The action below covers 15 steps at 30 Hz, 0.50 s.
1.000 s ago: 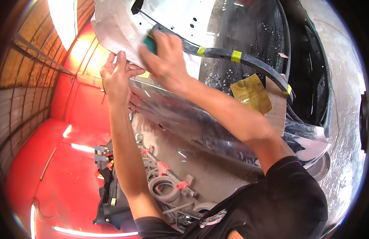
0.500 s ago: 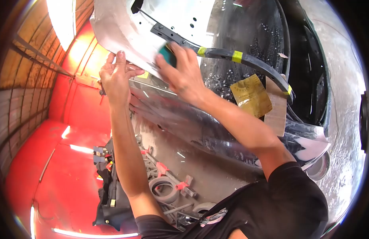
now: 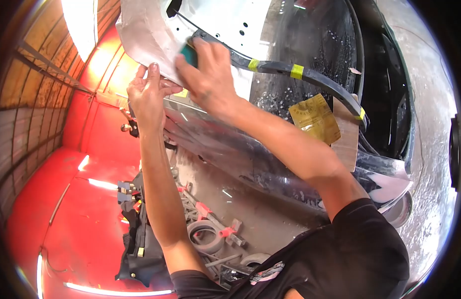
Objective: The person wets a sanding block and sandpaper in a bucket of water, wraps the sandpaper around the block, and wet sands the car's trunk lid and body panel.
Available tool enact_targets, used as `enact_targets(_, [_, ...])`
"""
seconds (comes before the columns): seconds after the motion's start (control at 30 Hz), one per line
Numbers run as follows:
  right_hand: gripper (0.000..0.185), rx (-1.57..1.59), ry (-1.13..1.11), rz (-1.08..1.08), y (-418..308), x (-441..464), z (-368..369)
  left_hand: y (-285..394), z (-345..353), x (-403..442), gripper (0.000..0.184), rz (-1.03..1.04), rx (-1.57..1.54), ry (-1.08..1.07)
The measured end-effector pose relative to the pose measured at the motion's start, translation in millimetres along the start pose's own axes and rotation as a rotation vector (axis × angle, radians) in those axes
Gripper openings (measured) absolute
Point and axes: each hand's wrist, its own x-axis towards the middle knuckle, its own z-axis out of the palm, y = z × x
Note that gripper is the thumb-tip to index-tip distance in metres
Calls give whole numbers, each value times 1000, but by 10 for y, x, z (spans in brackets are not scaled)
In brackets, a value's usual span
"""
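A pale, primed car panel [image 3: 151, 37] with a grey-white coating fills the upper left, its lower edge running down to the right. At that edge my left hand [image 3: 148, 97] has its fingers and thumb closed on the panel. My right hand [image 3: 210, 74], slightly blurred, is wrapped round a dark green sanding pad [image 3: 189, 55] held against the panel's surface. Most of the pad is covered by the fingers. Just above the right hand runs a black strip [image 3: 270, 66] with yellow tape pieces on it.
A gold sandpaper sheet [image 3: 315, 118] and a brown board [image 3: 346, 137] lie on the car body at right. Below are stands with red parts [image 3: 204, 210], a grey ring [image 3: 205, 236] and a black bag-like bundle [image 3: 141, 249]. A red wall [image 3: 76, 199] stands left.
My right hand has moved the green pad up and to the left along the panel. The left hand keeps its place on the edge, with the view shifted slightly.
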Motion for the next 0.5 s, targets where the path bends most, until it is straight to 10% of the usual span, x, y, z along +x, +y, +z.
enact_targets(0.5, [45, 71, 24, 16, 83, -356, -236, -38, 20, -5, 37, 20, -2, 24])
